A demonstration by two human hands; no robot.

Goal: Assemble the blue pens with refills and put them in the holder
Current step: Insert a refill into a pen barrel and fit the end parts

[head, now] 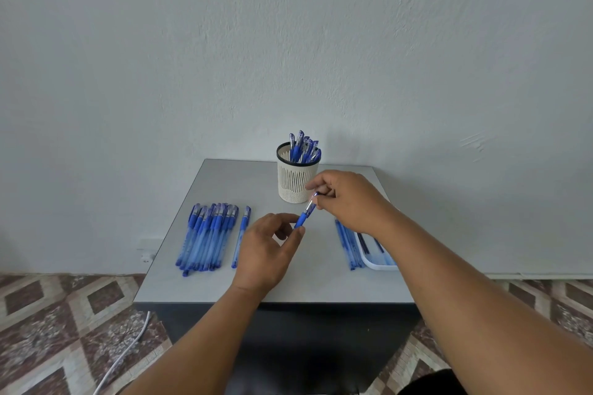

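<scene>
The right forearm covers most of the tray (pixel 380 264) at the table's (pixel 308 282) right edge, so only its near left corner and a few dark refills (pixel 363 242) inside it show. Just left of the tray lie thin blue tubes (pixel 346 244); their far ends run under the right hand, and whether they are barrels or refills is hard to make out. The lower part of the pen (pixel 306 212) held above the table's middle is hidden behind the left fingers.

The left hand (pixel 268 253) is curled, its thumb and fingertips pinching the pen's blue grip section at the lower end. The right hand (pixel 348 199) is also curled, thumb and forefinger pinching the pen's upper, clear tip end, the other fingers loosely bent. The pen slants up to the right between the two hands, clear of the table.

The holder (pixel 296 176), a white slotted cup with a dark rim, stands near the far edge, just behind the right hand, with finished pens (pixel 305 147) upright inside. Along the left edge lies a bunch of pens (pixel 208 234) side by side, and one single pen (pixel 241 236) lies apart, just beside the left hand.

A white cable (pixel 128 349) lies on the patterned floor at the left.
</scene>
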